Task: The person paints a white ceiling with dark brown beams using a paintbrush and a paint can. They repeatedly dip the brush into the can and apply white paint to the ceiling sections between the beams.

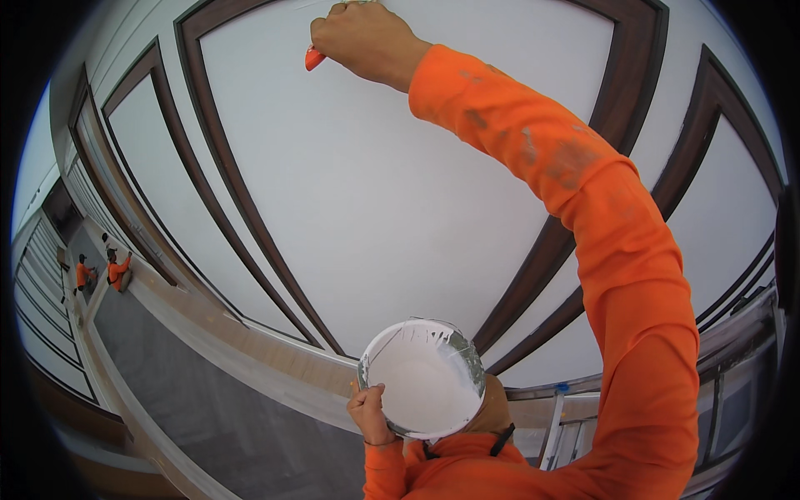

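My left hand [372, 412] grips the rim of a round bucket [471, 354] at its left side, thumb over the edge. White paint [423, 379] fills the inside, and streaks and drips of it coat the inner wall. High up, at the top edge of the view, my right hand [367, 43] is closed around a tool with a red handle [314, 58]. The tool's working end is cut off by the frame, so its kind is hidden. That hand is against or close to the white wall panel [400, 200], which dark brown trim [223, 158] surrounds.
A ladder-like metal frame [553, 429] stands at the lower right beside me. To the left, a long grey floor [225, 417] with pale borders runs along the wall. Far off there, two people [119, 270] in orange tops are low by the walls. More trimmed panels [733, 200] flank mine.
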### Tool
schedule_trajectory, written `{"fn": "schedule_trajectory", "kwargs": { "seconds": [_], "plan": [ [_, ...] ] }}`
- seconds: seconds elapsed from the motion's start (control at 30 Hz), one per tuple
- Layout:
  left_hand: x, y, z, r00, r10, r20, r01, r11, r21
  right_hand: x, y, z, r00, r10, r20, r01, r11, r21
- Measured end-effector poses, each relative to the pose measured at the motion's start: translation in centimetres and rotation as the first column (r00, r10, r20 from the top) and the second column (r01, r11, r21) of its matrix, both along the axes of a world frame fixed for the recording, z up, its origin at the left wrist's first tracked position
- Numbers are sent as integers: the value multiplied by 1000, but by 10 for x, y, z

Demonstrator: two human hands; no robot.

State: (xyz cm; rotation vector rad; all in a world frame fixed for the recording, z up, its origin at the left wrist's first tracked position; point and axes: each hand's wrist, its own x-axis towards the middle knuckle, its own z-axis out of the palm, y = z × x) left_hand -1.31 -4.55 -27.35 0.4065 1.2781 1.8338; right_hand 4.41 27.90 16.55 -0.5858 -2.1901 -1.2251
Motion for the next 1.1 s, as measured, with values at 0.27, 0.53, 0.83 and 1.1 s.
{"fn": "schedule_trajectory", "kwargs": {
  "seconds": [0.27,0.53,0.83,1.1],
  "plan": [
    [-4,1,2,999,-43,13,43,999,-30,-5,-4,2,998,-46,42,45,999,11],
    [-16,7,-9,993,-119,-2,119,993,-26,-8,-17,4,1000,-22,-3,22,1000,-9],
    [-19,10,-17,990,-139,32,140,990,-32,-7,-21,6,995,-94,41,97,993,-69],
    [-17,7,-8,991,-136,7,136,991,-19,5,-17,6,999,-53,12,53,999,14]
  ]
}}
